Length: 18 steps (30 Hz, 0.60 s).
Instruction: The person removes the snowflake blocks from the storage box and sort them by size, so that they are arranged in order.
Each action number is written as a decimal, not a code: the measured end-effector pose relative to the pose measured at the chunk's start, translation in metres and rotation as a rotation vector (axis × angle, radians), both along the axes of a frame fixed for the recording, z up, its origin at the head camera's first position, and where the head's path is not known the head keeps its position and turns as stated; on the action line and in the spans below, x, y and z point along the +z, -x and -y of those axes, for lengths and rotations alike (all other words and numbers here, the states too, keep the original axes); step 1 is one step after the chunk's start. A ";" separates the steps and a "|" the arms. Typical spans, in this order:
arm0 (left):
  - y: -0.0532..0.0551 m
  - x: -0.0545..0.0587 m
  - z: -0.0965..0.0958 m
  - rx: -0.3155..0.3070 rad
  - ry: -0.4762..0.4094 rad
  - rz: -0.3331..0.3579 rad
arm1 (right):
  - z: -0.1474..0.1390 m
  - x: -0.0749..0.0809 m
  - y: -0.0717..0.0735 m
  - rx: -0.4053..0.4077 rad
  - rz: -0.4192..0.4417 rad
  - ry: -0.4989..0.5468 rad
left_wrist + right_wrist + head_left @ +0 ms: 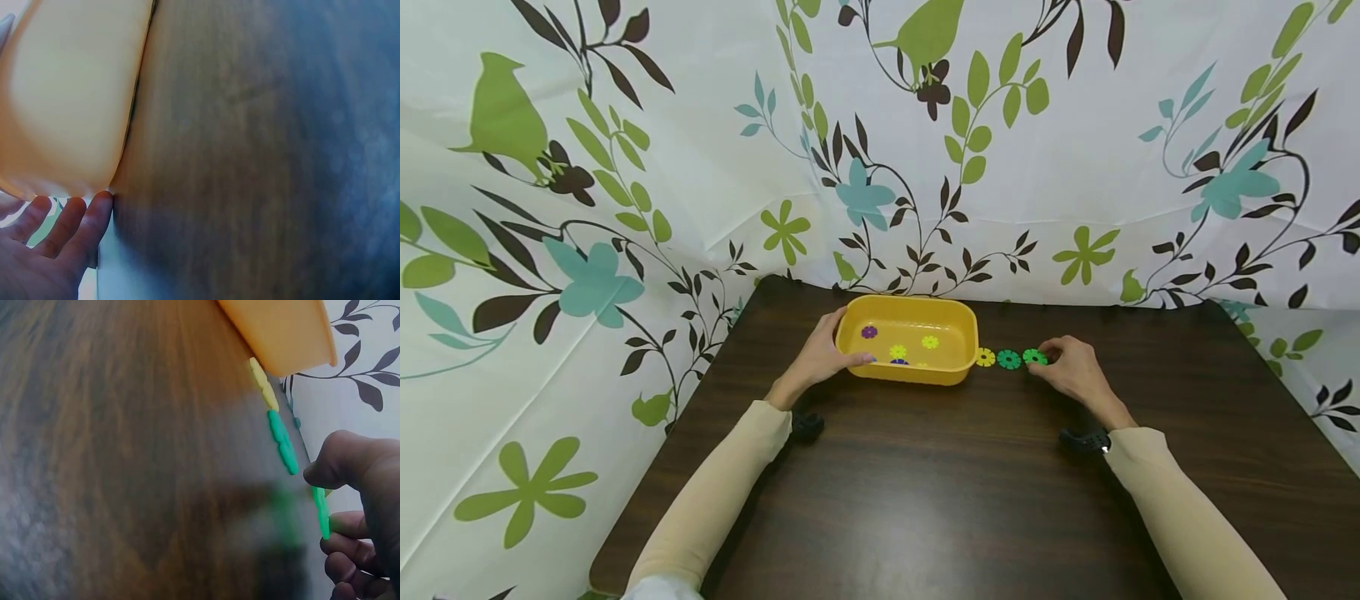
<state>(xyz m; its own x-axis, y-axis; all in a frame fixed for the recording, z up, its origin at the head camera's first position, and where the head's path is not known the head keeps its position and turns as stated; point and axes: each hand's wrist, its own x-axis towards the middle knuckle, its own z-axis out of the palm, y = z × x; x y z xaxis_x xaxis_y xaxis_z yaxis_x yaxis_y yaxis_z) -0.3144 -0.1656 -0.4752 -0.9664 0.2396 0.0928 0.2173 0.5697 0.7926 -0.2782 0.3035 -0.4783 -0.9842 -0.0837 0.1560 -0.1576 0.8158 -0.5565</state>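
A yellow plastic tray (910, 374) stands near the back of the table. My left hand (815, 356) grips its left end, thumb over the near rim and fingers around the outer wall. In the left wrist view, several fingertips (73, 209) touch the end of the tray (69, 94). My right hand (1073, 372) pinches a bright green flower-shaped disc (1034, 357) between thumb and fingers; the right wrist view shows this disc (320, 512) tilted on edge. To its left lie a darker green disc (1009, 360) and a yellow disc (985, 357), in a row beside the tray.
Inside the tray are several small flower-shaped discs, among them a purple one (868, 332) and a yellow-green one (930, 342). Behind the dark wooden table (925, 483) hangs a white patterned cloth (700, 150), close to the tray's far side.
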 end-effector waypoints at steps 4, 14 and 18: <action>0.000 0.000 -0.001 0.005 0.009 0.010 | -0.001 -0.002 0.001 0.008 0.032 -0.010; 0.000 -0.001 0.001 0.001 -0.003 0.026 | -0.003 0.003 0.006 -0.004 0.143 -0.023; 0.001 -0.001 0.001 -0.005 -0.004 0.025 | -0.004 0.003 0.006 -0.010 0.160 -0.015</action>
<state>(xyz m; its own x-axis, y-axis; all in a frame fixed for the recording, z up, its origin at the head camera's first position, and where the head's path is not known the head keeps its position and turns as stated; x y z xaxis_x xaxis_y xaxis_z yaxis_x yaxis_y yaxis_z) -0.3152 -0.1666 -0.4760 -0.9672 0.2441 0.0698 0.2004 0.5650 0.8004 -0.2840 0.3079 -0.4753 -0.9972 -0.0748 -0.0044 -0.0594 0.8255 -0.5613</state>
